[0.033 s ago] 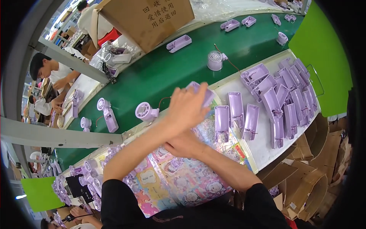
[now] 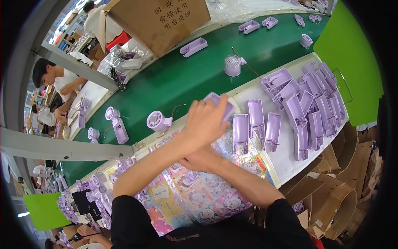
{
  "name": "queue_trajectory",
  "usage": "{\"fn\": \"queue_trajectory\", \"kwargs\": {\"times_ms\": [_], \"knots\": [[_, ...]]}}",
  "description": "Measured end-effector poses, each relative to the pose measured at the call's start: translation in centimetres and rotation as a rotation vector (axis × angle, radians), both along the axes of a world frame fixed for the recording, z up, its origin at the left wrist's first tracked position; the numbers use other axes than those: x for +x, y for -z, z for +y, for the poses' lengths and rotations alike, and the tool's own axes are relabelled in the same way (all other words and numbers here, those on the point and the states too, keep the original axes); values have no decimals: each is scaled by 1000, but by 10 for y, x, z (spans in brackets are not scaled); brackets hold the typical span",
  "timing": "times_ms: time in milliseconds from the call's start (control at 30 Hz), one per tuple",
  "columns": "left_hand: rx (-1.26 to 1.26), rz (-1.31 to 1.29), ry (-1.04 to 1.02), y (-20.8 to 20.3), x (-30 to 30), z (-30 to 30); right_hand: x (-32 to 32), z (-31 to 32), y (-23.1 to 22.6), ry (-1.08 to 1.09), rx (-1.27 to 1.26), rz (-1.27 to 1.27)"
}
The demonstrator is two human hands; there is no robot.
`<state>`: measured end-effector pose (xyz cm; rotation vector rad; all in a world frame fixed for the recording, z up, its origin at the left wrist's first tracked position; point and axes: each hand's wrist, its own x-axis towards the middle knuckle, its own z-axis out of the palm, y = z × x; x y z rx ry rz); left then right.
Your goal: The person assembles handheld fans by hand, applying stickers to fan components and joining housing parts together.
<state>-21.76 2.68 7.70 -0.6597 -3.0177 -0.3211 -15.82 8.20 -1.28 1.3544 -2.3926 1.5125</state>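
Note:
My left hand (image 2: 207,121) reaches across to the right, fingers curled round a lilac plastic casing half (image 2: 226,111) at the edge of the green belt. Crossed under the left wrist, my right hand (image 2: 202,157) has its fingers mostly hidden; whether it holds anything does not show. Beneath both arms lies a mat with colourful cartoon prints (image 2: 195,199). Left of the left hand, a round lilac fan head (image 2: 156,121) with a red wire sits on the belt edge. Open casing halves (image 2: 240,133) lie just right of the hands, small wires at their lower ends.
More casing halves (image 2: 295,113) crowd the white table at right. The green belt (image 2: 166,79) carries another fan head (image 2: 232,66) and scattered parts. A cardboard box (image 2: 161,25) stands beyond. A grey metal post (image 2: 66,149) crosses the left. Co-workers sit at left; cartons (image 2: 331,203) stand lower right.
My left hand has shifted very slightly, still with the casing half. More of the red wire by the near fan head shows. Otherwise the scene looks the same.

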Motion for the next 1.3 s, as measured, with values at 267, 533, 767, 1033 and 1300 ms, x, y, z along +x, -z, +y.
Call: {"fn": "queue_trajectory", "kwargs": {"times_ms": [267, 533, 767, 1033, 1300], "knots": [[99, 1, -154, -40, -57, 7, -4, 1, -9, 0, -89, 72], [-153, 366, -301, 58, -239, -97, -1, -6, -9, 9, -84, 128], [126, -46, -313, 17, -204, -77, -3, 3, -3, 28, -80, 191], [120, 50, -189, -22, -32, -57, -5, 8, -15, 5, -22, 124], [266, -107, -197, -9, 49, -61, -2, 0, -7, -6, 28, 113]]}}
